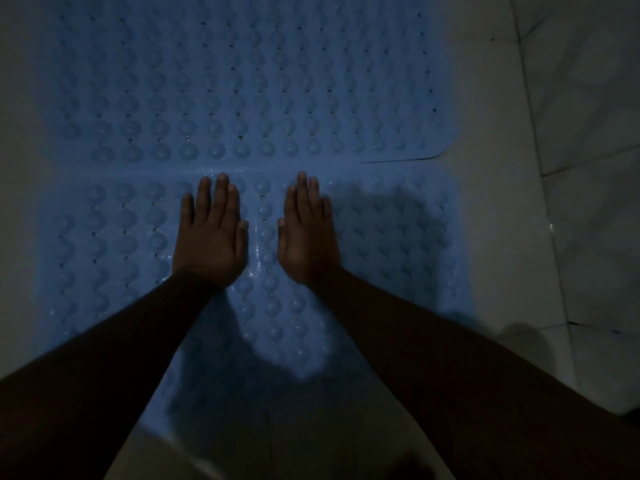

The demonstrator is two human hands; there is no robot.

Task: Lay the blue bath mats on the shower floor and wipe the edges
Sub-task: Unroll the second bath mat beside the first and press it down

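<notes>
Two blue bath mats with rows of round bumps and small holes lie flat on the pale floor. The far mat (242, 81) fills the upper part of the view, and its near edge overlaps the near mat (398, 237). My left hand (211, 233) rests palm down on the near mat, fingers straight and together, tips close to the seam between the mats. My right hand (306, 233) lies flat beside it in the same way, a small gap between the two. Neither hand holds anything. The scene is dim.
Pale tiled floor (502, 220) borders the mats on the right, and tiles with dark grout lines (588, 133) rise at the far right. A strip of pale floor (17, 168) runs along the left. My arms' shadows fall on the near mat.
</notes>
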